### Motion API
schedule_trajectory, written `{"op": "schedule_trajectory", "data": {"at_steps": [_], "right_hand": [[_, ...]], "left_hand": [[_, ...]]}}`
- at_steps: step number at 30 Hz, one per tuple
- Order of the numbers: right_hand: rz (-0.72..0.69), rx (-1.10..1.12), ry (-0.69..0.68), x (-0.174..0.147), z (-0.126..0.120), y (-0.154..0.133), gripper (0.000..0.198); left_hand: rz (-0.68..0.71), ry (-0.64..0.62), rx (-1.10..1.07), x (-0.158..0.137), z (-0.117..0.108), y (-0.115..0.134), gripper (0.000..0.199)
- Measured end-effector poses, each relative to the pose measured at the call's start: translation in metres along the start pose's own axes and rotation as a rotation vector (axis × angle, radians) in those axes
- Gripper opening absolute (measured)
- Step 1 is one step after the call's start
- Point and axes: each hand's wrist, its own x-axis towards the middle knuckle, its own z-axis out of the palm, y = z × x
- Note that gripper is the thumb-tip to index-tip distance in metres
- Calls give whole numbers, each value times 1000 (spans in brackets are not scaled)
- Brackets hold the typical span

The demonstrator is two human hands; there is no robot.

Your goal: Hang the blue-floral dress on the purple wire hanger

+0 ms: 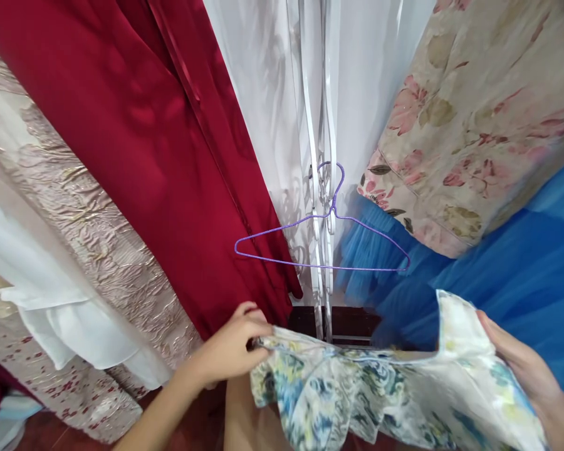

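A white floral garment (357,382) with blue, green and yellow print and ruffled folds stretches between my two hands at the bottom. My left hand (242,335) is closed, pinching its upper left edge. At the other end, my right hand (521,360) grips the side beneath a raised white shoulder piece; most of its fingers are hidden behind the cloth. Just above the garment, a purple wire hanger (333,212) hangs by its hook at a white metal rack (329,119), with nothing on it. Neither hand touches the hanger.
To the left hang a long dark red dress (169,163), a pinkish embossed one (108,219) and a white layered piece (70,319). A beige floral dress (479,144) and blue tulle (521,269) hang at right. White fabric (258,75) covers the back.
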Motion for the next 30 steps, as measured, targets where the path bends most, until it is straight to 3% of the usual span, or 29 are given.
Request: {"op": "schedule_trajectory", "data": {"at_steps": [2, 4, 7, 10, 14, 17, 22, 26, 30], "right_hand": [[250, 212, -77, -4, 8, -7, 25], [351, 296, -186, -3, 21, -11, 26], [264, 236, -342, 5, 41, -12, 37], [106, 184, -449, 20, 55, -8, 43], [-144, 63, -409, 54, 65, -6, 54], [-273, -168, -365, 83, 72, -7, 66], [-417, -362, -380, 107, 87, 2, 19], [-461, -380, -288, 107, 94, 13, 17], [-475, -412, -310, 101, 97, 18, 22]], "left_hand": [[8, 105, 274, 9, -32, -9, 12], [-29, 233, 431, 17, -61, -18, 17], [-94, 373, 492, 29, -94, -26, 22], [-98, 477, 439, 42, -110, -26, 24], [-91, 647, 329, 61, -112, -17, 14], [-102, 689, 303, 74, -107, -10, 10], [17, 630, 359, 90, -98, -3, 8], [105, 594, 333, 100, -90, 10, 9], [195, 583, 261, 106, -85, 25, 13]]}}
